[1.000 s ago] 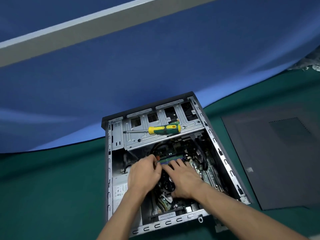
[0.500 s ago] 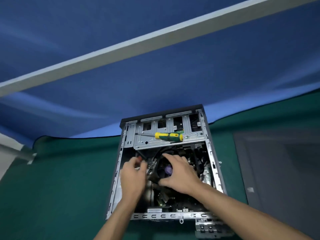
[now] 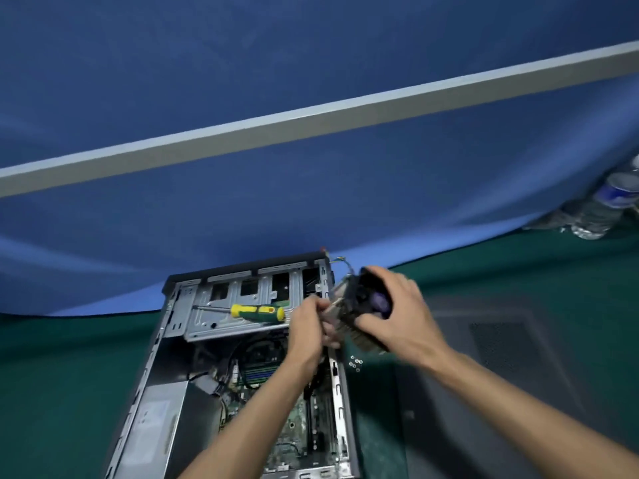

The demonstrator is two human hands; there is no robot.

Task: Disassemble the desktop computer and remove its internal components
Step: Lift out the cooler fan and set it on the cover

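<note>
The open computer case (image 3: 166, 344) lies on its side on the green table, its motherboard (image 3: 262, 371) and grey power supply (image 3: 155, 426) exposed. Both hands hold the CPU cooler (image 3: 359, 305), a black fan with a purple hub on a finned heatsink, lifted above the case's right wall. My right hand (image 3: 397, 312) grips it over the fan side. My left hand (image 3: 311, 326) holds its left edge. A short wire trails from the cooler's top.
A yellow and green screwdriver (image 3: 257, 312) rests on the metal drive cage (image 3: 221, 323). Several small screws (image 3: 355, 363) lie on the table right of the case. The removed dark side panel (image 3: 501, 357) lies further right. Plastic bottles (image 3: 601, 209) stand far right.
The cooler has come out of the case: both hands lifted it from over the motherboard up and to the right, clear of the case wall. The view shifted left and up.
</note>
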